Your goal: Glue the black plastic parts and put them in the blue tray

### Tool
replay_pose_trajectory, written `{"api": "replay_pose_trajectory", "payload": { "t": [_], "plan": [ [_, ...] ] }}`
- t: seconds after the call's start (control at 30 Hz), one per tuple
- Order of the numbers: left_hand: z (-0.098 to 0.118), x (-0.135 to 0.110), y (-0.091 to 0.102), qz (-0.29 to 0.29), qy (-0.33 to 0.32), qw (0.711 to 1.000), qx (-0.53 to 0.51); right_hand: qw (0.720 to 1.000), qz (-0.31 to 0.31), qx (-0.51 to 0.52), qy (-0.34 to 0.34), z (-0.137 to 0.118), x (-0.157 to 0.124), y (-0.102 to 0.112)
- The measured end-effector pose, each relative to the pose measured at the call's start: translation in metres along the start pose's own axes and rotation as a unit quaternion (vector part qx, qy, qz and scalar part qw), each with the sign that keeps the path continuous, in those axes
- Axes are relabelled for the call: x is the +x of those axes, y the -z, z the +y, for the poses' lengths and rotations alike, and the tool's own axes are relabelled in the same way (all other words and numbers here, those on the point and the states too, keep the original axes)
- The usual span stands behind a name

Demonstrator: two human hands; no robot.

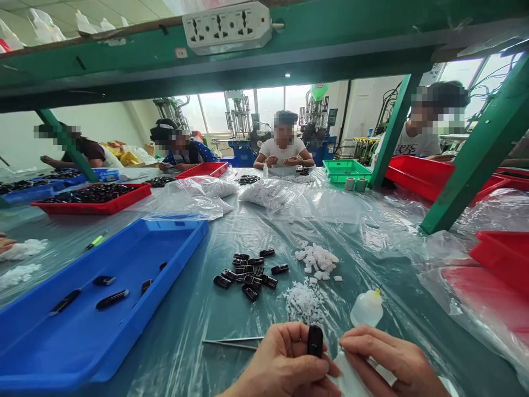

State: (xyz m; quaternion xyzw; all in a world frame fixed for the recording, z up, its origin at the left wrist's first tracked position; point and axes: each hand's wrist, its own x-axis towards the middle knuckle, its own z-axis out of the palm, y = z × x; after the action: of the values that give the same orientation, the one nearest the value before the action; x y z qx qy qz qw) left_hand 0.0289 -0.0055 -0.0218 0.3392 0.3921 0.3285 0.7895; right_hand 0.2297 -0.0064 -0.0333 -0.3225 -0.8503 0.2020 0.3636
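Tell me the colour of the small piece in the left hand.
The small piece is glossy black, shown best in the head view.

A wide blue plastic tray (86, 344) holds a few glossy black oblong pieces (111, 299). Beyond it, a shallow red plastic tray (91, 208) is heaped with similar black pieces, and a green plastic crate (347, 164) sits farther off. Clear plastic sheeting (372, 231) covers the table. A white multi-socket power strip (227, 27) is fixed to the green shelf frame (124, 58) overhead.
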Motion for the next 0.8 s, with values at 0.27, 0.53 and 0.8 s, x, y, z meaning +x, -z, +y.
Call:
{"api": "replay_pose_trajectory", "payload": {
  "t": [0.27, 0.53, 0.8],
  "plan": [
    [0.002, -0.003, -0.004, 0.013, 0.010, 1.000, 0.023, 0.999, 0.024, 0.046, -0.015, -0.002, 0.003, -0.004],
    [-0.003, -0.003, -0.011, -0.006, 0.002, 1.000, 0.028, 0.992, 0.066, 0.079, -0.072, -0.010, 0.005, -0.005],
    [-0.010, -0.001, -0.012, -0.022, -0.007, 0.999, 0.046, 0.987, 0.058, 0.125, -0.081, -0.015, 0.007, -0.008]
  ]
}}
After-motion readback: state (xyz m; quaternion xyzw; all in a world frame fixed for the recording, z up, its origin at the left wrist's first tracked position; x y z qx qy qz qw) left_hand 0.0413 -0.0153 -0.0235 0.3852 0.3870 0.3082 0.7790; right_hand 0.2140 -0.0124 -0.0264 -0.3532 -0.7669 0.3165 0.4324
